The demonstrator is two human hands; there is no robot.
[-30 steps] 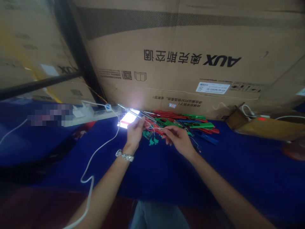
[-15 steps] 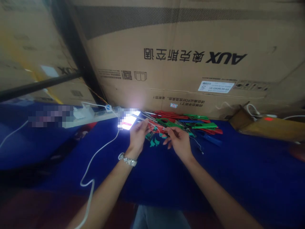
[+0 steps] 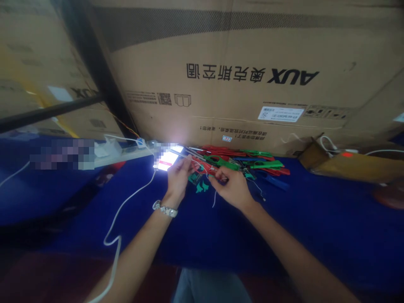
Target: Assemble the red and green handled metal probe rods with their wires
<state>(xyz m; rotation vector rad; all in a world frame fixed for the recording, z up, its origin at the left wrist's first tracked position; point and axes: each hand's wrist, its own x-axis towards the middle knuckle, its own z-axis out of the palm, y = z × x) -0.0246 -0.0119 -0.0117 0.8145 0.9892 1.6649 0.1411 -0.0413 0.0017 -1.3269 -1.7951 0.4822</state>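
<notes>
Brown cardboard point(image 3: 221, 38) printed with upside-down lettering rises over a blue tabletop point(image 3: 189, 235), behind a bright screen point(image 3: 168, 162). Just right of the screen, the left hand point(image 3: 179, 176) is narrowed to a pinch and seems to grip one end of a thin white wire point(image 3: 214, 200); farther right of it, the right hand point(image 3: 232, 185) curls, thumb and forefinger together on what looks like the same strand, whose loose tail hangs beneath. Also to the screen's right, red and green plastic pieces point(image 3: 268, 165) lie heaped, with small green parts point(image 3: 198, 187) lower on that side. That wire should feel almost weightless, limp and easily kinked, perhaps slippery between bare fingertips and fragile at any joint, so a firm pinch near its end looks the best hold
</notes>
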